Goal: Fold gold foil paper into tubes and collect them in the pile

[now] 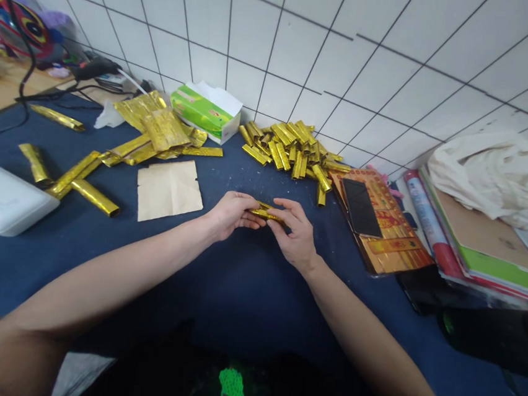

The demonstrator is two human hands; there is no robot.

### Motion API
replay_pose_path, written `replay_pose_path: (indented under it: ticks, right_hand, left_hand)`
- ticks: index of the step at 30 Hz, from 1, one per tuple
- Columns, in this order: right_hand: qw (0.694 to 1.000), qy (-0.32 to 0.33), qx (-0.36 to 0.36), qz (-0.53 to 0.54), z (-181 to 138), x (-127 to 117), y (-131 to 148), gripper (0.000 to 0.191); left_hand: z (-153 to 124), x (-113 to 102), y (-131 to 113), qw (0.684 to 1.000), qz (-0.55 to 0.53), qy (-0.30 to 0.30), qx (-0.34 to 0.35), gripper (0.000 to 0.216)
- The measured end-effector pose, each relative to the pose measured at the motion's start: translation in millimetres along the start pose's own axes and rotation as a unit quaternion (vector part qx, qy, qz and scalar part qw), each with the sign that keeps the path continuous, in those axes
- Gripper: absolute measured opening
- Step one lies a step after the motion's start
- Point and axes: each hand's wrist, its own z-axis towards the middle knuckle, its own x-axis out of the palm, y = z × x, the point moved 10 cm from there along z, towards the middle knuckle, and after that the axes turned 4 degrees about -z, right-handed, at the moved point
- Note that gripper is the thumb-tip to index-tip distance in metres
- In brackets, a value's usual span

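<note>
Both hands meet over the middle of the blue table (pixel 246 283). My left hand (pixel 232 213) and my right hand (pixel 294 233) pinch the two ends of a small folded gold foil paper (pixel 266 212), fingers curled around it. Behind them, by the tiled wall, lies a pile of finished gold foil rolls (pixel 291 151). To the left sit a tan paper sheet (pixel 169 190), flat gold foil sheets (pixel 159 127) and several long gold rolls (pixel 81 181).
A green tissue box (pixel 203 111) stands at the back. A stack of printed orange-gold paper with a black phone (pixel 362 206) on it lies to the right, beside books (pixel 482 256) and white cloth (pixel 495 173). A white box (pixel 2 198) sits at far left.
</note>
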Motion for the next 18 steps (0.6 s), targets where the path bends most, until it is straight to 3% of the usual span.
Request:
replay_pose_path:
  ticks: [9,18]
  right_hand:
    - [0.998,-0.019,-0.024,-0.053,-0.5,-3.3,5.0,0.016]
    - [0.999,-0.03,0.034,0.008,0.1,-7.2,-3.2,0.005]
  left_hand:
    - [1.3,2.3,4.0,0.999,0.022,0.017,-0.019,0.008]
    - [-2.5,2.7,5.5,0.999,0.017,0.014,-0.037,0.007]
